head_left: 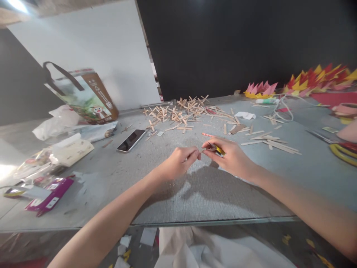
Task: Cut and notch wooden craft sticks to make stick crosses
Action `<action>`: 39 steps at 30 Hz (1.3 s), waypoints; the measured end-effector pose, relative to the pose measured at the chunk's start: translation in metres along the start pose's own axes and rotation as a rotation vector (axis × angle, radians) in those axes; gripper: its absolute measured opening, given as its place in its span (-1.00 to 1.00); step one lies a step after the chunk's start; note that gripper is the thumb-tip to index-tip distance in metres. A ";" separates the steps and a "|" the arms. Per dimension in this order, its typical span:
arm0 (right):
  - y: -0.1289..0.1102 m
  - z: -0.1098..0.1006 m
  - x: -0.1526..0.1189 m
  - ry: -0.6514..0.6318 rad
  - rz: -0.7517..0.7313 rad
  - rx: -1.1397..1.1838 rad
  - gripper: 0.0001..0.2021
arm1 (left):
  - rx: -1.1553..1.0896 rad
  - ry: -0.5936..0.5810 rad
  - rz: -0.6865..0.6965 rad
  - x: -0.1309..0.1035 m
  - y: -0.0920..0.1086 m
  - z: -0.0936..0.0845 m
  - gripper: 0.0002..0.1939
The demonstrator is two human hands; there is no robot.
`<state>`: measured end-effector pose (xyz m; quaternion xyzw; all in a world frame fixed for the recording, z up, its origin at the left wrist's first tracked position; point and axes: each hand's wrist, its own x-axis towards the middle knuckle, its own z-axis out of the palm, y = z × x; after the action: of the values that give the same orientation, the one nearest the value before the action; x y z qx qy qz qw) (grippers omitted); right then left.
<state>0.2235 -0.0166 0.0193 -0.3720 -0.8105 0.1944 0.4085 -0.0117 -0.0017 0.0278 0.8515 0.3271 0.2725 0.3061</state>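
Note:
My left hand (185,159) is closed, with thumb and fingers pinched on the end of a thin wooden craft stick (208,150). Close against it, my right hand (231,156) is curled around a small yellow-and-black tool (219,149) that looks like a utility knife. The fingers hide much of both the stick and the tool. Both hands are just above the grey tabletop (173,204), near its middle. Beyond them lies a pile of craft sticks (178,115), many joined in crosses. Loose sticks (279,143) are spread to the right.
A phone (131,140) lies left of my hands, with a printed bag (95,98) behind it. Plastic packets and a purple package (50,195) are at far left. Yellow-handled scissors (344,152), a glue tube (267,101) and folded paper petals (320,80) occupy the right.

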 end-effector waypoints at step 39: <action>-0.012 0.011 -0.014 -0.112 0.071 -0.076 -0.68 | -0.180 0.393 -0.099 0.003 -0.016 0.021 -0.55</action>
<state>0.2144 -0.0347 0.0128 -0.4043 -0.8253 0.1983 0.3408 -0.0022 0.0029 0.0038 0.7340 0.3964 0.4461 0.3244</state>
